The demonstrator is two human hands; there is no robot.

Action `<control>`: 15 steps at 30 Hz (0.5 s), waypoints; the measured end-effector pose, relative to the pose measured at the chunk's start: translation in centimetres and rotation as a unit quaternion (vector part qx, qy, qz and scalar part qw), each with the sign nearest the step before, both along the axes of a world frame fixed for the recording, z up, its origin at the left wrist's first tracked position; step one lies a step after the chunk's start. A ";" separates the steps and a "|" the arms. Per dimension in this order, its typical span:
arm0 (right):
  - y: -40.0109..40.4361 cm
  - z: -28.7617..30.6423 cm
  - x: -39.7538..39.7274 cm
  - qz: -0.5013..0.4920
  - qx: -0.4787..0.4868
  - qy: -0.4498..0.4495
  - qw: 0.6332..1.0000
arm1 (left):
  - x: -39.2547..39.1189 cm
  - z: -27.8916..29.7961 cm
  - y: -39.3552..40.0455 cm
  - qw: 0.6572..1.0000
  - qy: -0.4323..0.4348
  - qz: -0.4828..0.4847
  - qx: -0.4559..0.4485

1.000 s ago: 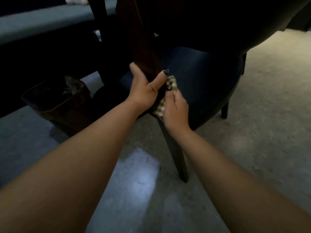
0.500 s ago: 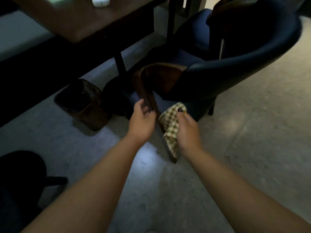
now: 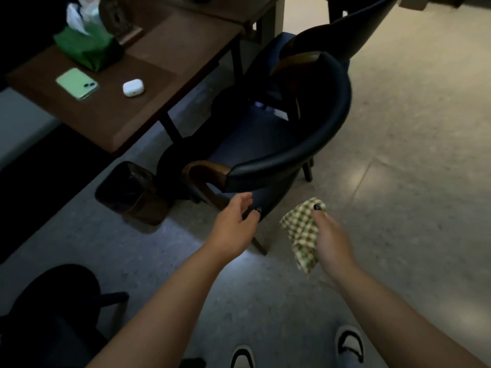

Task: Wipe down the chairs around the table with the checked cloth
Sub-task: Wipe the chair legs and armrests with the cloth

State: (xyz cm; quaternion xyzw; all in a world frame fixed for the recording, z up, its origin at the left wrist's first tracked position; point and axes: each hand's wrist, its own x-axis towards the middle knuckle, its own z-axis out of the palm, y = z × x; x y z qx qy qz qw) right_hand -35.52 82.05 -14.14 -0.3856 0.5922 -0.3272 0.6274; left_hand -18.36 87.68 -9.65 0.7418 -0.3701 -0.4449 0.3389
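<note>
While beside chair (image 3: 279, 144), checked cloth (image 3: 301, 232).

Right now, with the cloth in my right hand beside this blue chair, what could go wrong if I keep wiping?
1. The checked cloth is gripped at one end by the right hand and hangs loose; it may slip or drag on the floor.
2. The left hand is off the blue chair, so nothing steadies it against hard wiping.
3. The bin stands close by the chair's front leg; shifting the chair could knock it.
</note>
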 end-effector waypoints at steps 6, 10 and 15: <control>-7.3 2.6 -8.3 -0.008 0.025 0.012 1.000 | -8.2 2.2 -6.4 1.000 0.001 0.023 0.013; -14.0 4.4 -13.2 0.002 0.027 0.025 0.999 | -13.5 3.1 -11.8 0.999 0.012 0.051 0.008; -23.2 5.5 -16.1 0.015 0.021 0.040 0.999 | -17.7 3.2 -20.1 0.999 0.018 0.036 -0.005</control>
